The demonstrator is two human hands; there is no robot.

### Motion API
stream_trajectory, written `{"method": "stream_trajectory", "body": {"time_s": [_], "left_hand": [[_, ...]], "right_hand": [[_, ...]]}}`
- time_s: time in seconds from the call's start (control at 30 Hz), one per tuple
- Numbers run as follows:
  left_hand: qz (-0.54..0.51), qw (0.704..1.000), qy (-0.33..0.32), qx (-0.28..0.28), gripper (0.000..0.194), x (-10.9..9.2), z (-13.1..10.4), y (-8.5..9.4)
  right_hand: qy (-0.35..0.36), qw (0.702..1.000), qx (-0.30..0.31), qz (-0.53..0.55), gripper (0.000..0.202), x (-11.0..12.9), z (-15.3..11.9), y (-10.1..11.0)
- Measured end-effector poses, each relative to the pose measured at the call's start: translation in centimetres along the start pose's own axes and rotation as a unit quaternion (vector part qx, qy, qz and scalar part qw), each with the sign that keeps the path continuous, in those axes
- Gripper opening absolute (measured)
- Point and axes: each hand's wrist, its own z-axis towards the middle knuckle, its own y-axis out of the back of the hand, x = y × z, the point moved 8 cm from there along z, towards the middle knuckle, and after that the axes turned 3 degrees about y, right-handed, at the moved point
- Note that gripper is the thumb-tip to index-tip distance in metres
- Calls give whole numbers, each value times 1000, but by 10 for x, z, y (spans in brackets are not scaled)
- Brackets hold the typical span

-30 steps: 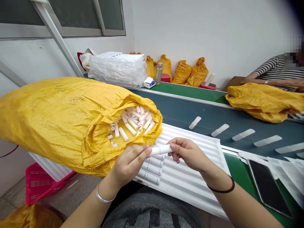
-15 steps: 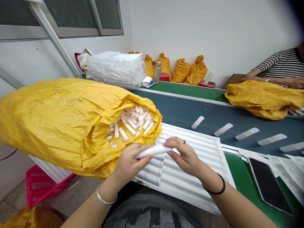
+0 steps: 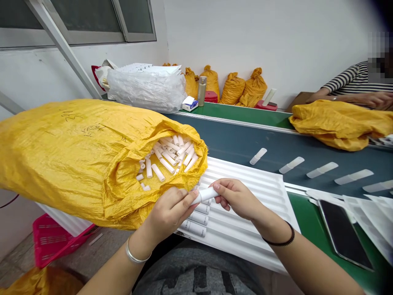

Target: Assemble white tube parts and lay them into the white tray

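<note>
Right in the lower middle of the frame, the left hand (image 3: 172, 209) has its thumb and fingers closed on one end of a white tube (image 3: 205, 196), and there's the right hand (image 3: 235, 196), thumb and fingers pinching the other end! The tube lies crosswise between them, its right end a little higher, over a ridged white tray (image 3: 251, 209). Just below it, printed white tubes (image 3: 196, 228) sit side by side in the tray's grooves.

Over to the left, a big yellow sack (image 3: 67, 155) lies on its side, its mouth open on a jumble of small white tubes (image 3: 167, 164). Across at the right, a slanting line of translucent pieces (image 3: 322, 169) rests on the dark belt (image 3: 233, 141), and a phone (image 3: 345, 233) lies on the green bench (image 3: 310, 213). Upper right, a person in a striped top (image 3: 346, 78) has their hands by a crumpled yellow sack (image 3: 340, 123).
</note>
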Motion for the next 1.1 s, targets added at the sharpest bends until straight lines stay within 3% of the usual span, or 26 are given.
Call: {"method": "stream_trajectory", "body": {"time_s": [0.07,0.17,0.27,0.37,0.57,0.7,0.8,0.83,0.9,0.97,1.03,1.1], "left_hand": [[-14,1000,11,-1,52,3,0,0],[-59,997,58,-11,43,12,1,1],[-88,992,94,-10,37,17,3,2],[-105,987,120,5,37,18,4,0],[-140,978,150,43,51,16,-1,-9],[-140,975,165,58,55,20,-9,-15],[-111,976,163,93,67,22,-10,-21],[-90,977,160,108,73,24,-9,-22],[-29,981,158,107,76,35,-5,-14],[44,984,164,47,60,56,2,8],[114,977,182,3,41,86,6,29],[163,959,220,74,35,123,4,26]], "right_hand": [[12,1000,4,-2,43,0,1,-1],[144,987,5,-64,46,18,-2,-1],[273,944,1,-184,45,36,-13,-4],[343,894,-4,-289,34,46,-22,-9],[403,844,4,-353,31,58,-30,-16],[422,829,27,-365,32,54,-31,-27],[425,797,32,-427,31,45,-17,-32],[407,789,9,-460,28,42,-6,-26],[334,789,-85,-508,22,39,24,5],[232,800,-207,-514,21,34,55,57],[149,799,-290,-506,27,26,79,108],[58,801,-326,-499,30,9,98,152]]}}
